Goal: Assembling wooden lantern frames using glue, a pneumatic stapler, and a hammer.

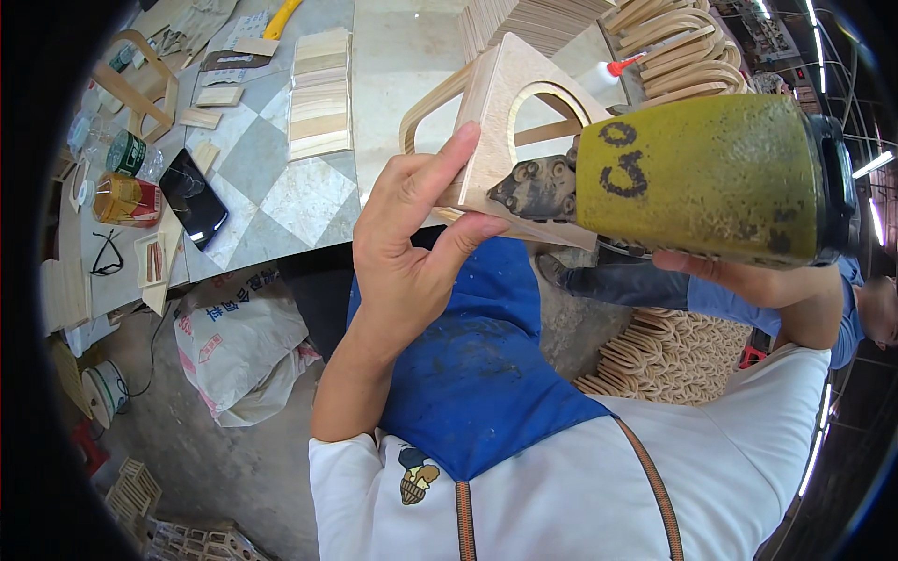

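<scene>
My left hand (402,224) grips the near corner of a wooden box-like frame (488,112), thumb below and fingers along its edge. The frame's pale plywood panel has a rounded opening. Against that panel, near my left thumb, rests the dark nose of a worn yellow-green nail gun (702,187). My right hand (697,266) is wrapped around the nail gun from beneath; the tool's body hides most of the fingers. Behind the panel a bent wooden loop (421,107) shows, tilted above the tabletop.
On the table (383,56) lie wood strips (321,93), a black phone (194,198) and drink bottles (128,199). A red-capped white bottle (599,77) stands beyond the frame, near bent wood pieces (683,51). A white sack (238,337) sits on the floor. Another person's leg (617,285) is at right.
</scene>
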{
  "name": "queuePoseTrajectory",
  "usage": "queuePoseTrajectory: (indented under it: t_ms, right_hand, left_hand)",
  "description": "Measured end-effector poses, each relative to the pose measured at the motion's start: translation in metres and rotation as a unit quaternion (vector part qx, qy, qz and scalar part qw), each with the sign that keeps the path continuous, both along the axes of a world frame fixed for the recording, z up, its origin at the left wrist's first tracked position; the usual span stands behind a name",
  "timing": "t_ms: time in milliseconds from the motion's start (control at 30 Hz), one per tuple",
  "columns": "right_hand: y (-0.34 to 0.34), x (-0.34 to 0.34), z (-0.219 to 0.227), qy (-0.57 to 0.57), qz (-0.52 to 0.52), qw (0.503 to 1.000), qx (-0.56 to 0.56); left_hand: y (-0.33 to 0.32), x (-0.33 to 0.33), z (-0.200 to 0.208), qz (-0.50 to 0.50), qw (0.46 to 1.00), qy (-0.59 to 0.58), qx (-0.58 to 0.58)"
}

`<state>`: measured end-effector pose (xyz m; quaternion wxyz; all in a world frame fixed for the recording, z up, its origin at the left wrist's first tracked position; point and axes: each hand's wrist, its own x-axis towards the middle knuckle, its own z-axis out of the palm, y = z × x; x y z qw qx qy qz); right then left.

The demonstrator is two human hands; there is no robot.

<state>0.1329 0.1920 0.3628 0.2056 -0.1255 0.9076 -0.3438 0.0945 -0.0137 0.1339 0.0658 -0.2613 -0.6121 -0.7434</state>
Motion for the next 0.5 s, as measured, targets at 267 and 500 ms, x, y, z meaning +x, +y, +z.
queuePoseTrajectory:
  t_ms: [267, 500]
  right_hand:
    - [0.017, 0.007, 0.001, -0.003, -0.038, 0.999, 0.008]
    - [0.036, 0.012, -0.002, 0.001, -0.096, 0.995, -0.026]
  left_hand:
    - [-0.002, -0.011, -0.003, -0.010, 0.999, -0.036, 0.008]
    - [-0.013, -0.059, -0.009, -0.062, 0.992, -0.093, 0.055]
